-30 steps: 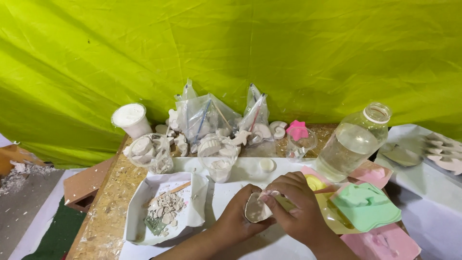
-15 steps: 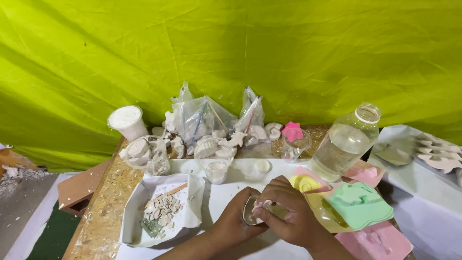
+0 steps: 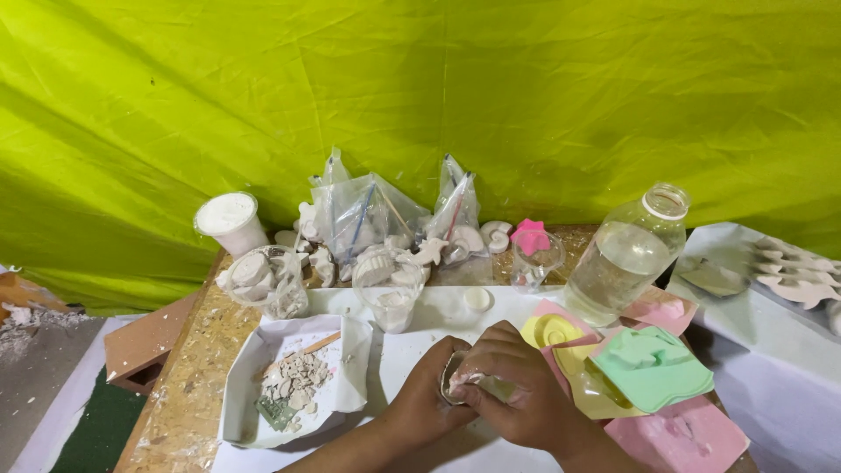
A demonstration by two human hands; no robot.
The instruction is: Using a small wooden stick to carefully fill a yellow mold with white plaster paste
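While view tilted, hands unmoved.

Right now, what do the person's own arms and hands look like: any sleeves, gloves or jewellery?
Both forearms enter from the bottom edge bare, with no sleeves in view. The left hand and right hand wear no gloves, and no rings, watch or bracelets show. Pale, powdery smears mark the fingers.

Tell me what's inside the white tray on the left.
The white tray holds a heap of pale broken plaster-like bits, a thin wooden stick lying slantwise, and a small greenish scrap. What lies beneath the heap is covered.
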